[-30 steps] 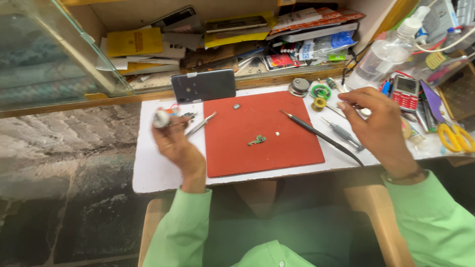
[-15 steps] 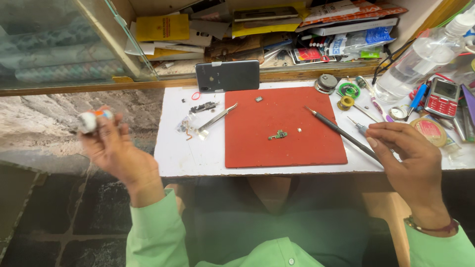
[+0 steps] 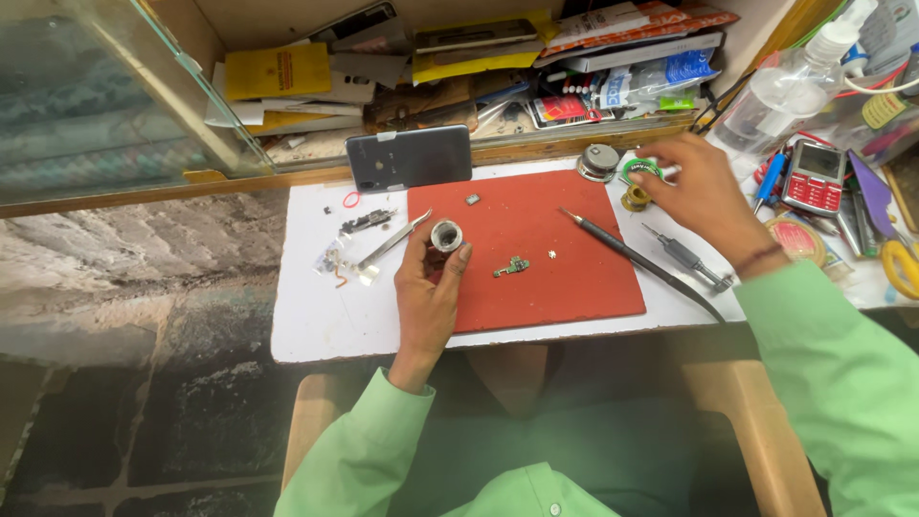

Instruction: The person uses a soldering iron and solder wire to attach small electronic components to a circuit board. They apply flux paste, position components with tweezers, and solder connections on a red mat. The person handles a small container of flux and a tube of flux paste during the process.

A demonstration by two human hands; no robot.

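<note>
Left hand (image 3: 428,287); round tin (image 3: 446,235) mouth-up

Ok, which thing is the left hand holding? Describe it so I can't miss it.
Find the red mat on the white table. At its left edge the left hand holds up a small round metal cup, open end toward the camera, unlike the flat tweezers beside it.

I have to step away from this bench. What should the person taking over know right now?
Left hand: holds a small round metal tin in its grip over the red mat.
Right hand: fingertips at the green solder spool, holding nothing that shows.
On the mat: small circuit part, soldering iron. Tweezers and phone to the left.
Done: phone parts lie loose. Left: the part sits untouched.
</note>
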